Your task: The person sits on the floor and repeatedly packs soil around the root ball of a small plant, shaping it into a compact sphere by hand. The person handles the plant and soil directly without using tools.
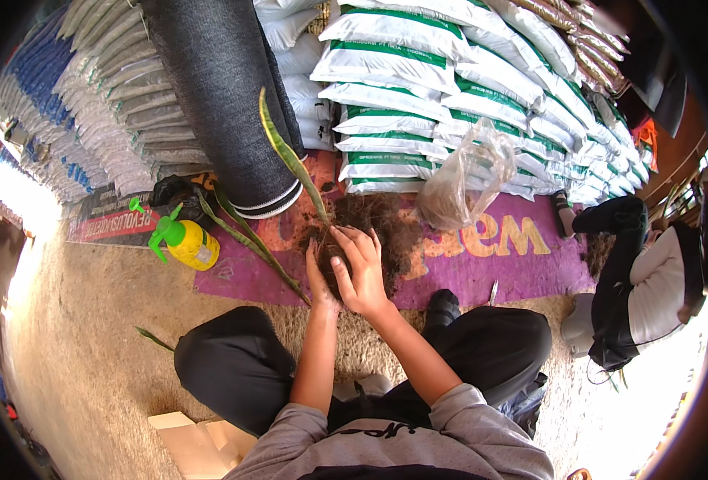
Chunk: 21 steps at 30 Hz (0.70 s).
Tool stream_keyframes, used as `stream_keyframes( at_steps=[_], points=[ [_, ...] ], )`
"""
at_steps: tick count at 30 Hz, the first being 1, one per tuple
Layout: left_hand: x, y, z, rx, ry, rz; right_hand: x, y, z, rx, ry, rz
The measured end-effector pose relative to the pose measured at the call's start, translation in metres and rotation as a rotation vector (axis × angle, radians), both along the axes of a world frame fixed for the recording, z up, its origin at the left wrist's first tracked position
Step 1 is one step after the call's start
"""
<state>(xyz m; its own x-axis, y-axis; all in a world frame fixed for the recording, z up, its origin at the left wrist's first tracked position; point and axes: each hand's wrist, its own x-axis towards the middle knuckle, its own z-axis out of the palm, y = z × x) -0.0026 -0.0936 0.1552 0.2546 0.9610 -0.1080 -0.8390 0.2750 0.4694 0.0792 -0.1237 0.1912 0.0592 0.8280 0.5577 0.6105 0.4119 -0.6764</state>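
Note:
Both of my hands are cupped round a dark ball of soil and fibre [335, 282] in the middle of the view. My left hand [320, 276] presses its left side, and my right hand [362, 272] covers its right side and top with the fingers angled forward. A single long snake plant leaf [290, 160], green with yellow edges, rises from the ball and leans to the far left. A loose heap of brown fibrous material [394, 232] lies just beyond my hands. How the leaf's base sits in the ball is hidden by my fingers.
More long leaves [250, 236] lie left, near a yellow spray bottle [194, 245] with a green top. A clear plastic bag [462, 184] stands on the purple banner [522, 272]. Stacked white-and-green sacks [394, 68] and a black roll [218, 88] stand behind. Another person [650, 280] sits right.

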Motion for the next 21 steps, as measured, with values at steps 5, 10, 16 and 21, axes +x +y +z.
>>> stream_keyframes(
  at_steps=[5,10,16,21],
  points=[
    [-0.002,0.002,0.003,0.005,-0.025,-0.02,-0.002,-0.001,0.004,-0.1,-0.031,0.008],
    [-0.008,0.013,-0.003,-0.153,0.069,0.007,0.016,0.013,-0.003,-0.073,0.499,0.056],
    [0.0,0.004,-0.02,-0.183,-0.059,-0.056,0.008,0.008,0.014,-0.119,0.032,-0.245],
    [0.013,-0.009,-0.005,-0.169,-0.066,-0.1,0.009,0.009,-0.004,-0.237,0.045,-0.187]
  ],
)
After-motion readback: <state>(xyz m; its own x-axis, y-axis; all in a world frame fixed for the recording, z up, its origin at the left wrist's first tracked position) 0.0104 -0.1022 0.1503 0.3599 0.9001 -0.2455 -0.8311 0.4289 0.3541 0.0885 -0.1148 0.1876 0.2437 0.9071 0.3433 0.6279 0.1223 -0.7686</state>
